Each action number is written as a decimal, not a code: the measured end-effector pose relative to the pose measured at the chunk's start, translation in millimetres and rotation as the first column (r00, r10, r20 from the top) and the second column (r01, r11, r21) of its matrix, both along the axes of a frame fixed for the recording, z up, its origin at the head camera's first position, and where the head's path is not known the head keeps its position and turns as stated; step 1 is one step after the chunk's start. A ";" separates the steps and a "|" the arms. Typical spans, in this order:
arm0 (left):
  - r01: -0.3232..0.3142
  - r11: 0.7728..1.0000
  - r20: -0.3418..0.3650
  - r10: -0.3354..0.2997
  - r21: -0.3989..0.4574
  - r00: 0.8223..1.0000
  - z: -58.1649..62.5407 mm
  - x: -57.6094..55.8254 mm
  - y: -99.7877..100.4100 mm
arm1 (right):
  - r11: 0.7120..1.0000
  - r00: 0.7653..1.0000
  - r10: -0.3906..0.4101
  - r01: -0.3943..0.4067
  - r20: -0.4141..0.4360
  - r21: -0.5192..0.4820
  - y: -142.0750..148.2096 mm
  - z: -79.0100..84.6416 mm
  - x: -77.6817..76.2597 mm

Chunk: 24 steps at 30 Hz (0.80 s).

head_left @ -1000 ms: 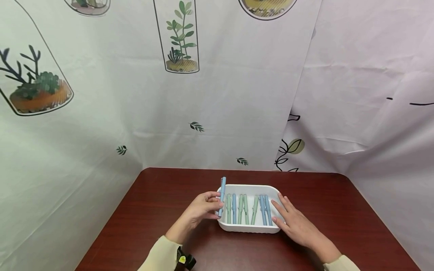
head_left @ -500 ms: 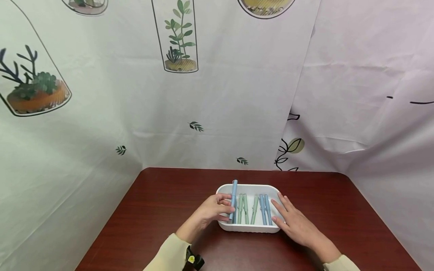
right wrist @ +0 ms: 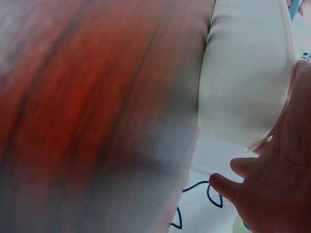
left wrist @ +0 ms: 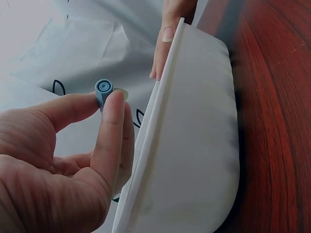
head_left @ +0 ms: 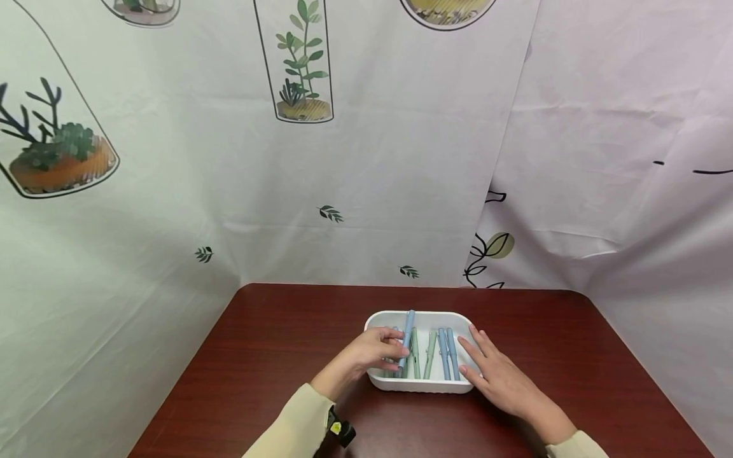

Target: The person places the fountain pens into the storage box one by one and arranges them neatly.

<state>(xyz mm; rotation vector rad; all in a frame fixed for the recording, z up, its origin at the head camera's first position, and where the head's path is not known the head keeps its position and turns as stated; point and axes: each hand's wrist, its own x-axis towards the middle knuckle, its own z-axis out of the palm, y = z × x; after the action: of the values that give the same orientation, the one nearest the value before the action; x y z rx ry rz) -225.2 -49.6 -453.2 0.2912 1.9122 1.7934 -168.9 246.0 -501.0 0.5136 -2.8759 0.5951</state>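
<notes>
My left hand [head_left: 375,351] pinches a blue pen [head_left: 408,334] between thumb and fingers, over the left part of a white tray [head_left: 420,386]. The pen tilts, its top end away from me; in the left wrist view its round end [left wrist: 104,87] faces the camera. Beneath lie green pens [head_left: 430,356] and blue pens [head_left: 452,353] in a row; the left hand partly covers those on the left. My right hand [head_left: 499,376] rests at the tray's right rim with fingers spread. In the right wrist view, that hand [right wrist: 277,179] lies along the tray wall [right wrist: 245,73].
The tray stands on a dark red-brown wooden table [head_left: 286,343]. Behind and beside the table hangs a pale cloth [head_left: 389,178] printed with plants. A black strap device [head_left: 341,427] sits on the left wrist.
My left hand has moved right with the blue pen, from the tray's left rim to over the pens at left. The right hand has stayed put at the right rim.
</notes>
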 end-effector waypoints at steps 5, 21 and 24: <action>0.016 1.000 0.001 -0.016 -0.016 1.000 -1.2 -2.5 6.7 | 1.000 1.000 0.000 0.000 0.000 -0.004 0.1 0.3 -0.1; 0.065 0.992 0.020 -0.064 -0.112 0.998 -10.8 -11.4 19.4 | 1.000 1.000 0.006 -0.006 0.011 -0.012 0.0 -0.1 0.1; 0.057 0.988 0.010 -0.057 -0.140 0.998 -12.1 -12.6 21.9 | 1.000 1.000 0.003 -0.003 0.009 -0.012 0.2 0.6 -0.2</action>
<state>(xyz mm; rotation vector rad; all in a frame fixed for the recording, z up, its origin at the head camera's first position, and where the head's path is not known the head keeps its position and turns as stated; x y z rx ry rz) -237.8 -27.7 -465.3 0.2872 1.9938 1.6119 -169.0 246.2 -500.4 0.5148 -2.8791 0.6159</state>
